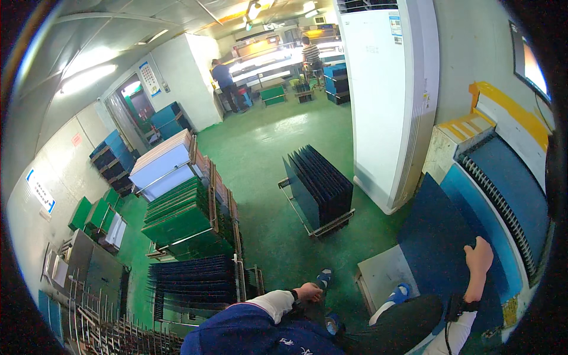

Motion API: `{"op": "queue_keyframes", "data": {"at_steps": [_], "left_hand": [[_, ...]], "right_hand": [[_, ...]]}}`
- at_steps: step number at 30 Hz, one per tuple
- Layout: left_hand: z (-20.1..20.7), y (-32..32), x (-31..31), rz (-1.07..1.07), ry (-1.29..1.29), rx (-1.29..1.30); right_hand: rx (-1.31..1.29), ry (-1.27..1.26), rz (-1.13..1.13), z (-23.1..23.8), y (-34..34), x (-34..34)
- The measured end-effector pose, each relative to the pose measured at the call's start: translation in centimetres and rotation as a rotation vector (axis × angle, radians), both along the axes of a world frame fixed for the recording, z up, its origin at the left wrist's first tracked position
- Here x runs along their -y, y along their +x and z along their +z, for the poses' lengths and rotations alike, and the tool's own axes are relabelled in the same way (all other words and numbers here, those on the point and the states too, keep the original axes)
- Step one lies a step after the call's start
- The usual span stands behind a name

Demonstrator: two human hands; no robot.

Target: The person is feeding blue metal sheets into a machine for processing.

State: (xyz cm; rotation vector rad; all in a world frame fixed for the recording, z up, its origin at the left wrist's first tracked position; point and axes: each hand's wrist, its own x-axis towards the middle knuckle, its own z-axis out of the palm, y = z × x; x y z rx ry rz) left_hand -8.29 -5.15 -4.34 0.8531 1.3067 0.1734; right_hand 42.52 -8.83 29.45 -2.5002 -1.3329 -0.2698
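Observation:
A large dark blue panel (435, 236) stands tilted at my right side, next to the machine. My right hand (479, 257) is closed at this panel, its fingers curled near the side toward the machine. My left hand (309, 292) is held in front of my body with the fingers curled in, and nothing shows in it. Close behind the panel is a lighter blue curved surface (473, 207) of the machine, alongside a row of ridged rollers (500, 207).
A rack of upright dark panels (319, 189) stands on the green floor ahead. Stacked racks of green boards (180, 213) and dark boards (192, 281) are at left. A tall white cabinet (384, 106) stands right of centre. Two people (225, 83) work far back.

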Motion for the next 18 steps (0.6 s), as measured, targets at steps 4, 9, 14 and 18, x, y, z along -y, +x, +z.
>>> {"op": "queue_keyframes", "data": {"at_steps": [4, 9, 14, 18], "left_hand": [[-0.9, -0.2, -0.1, 0.000, -0.002, 0.022], [-1.6, -0.5, -0.2, -0.021, -0.003, 0.065], [-1.6, -0.6, -0.1, -0.023, 0.014, 0.065], [-1.2, -0.4, -0.1, -0.047, 0.033, 0.027]], "right_hand": [[0.008, 0.018, 0.006, 0.0, -0.1, 0.1], [-0.013, -0.038, -0.013, 0.9, -0.8, 0.1], [-0.004, -0.017, -0.020, 0.7, -0.7, 0.2], [-0.007, -0.001, -0.018, 0.3, -0.4, 0.2]]}}
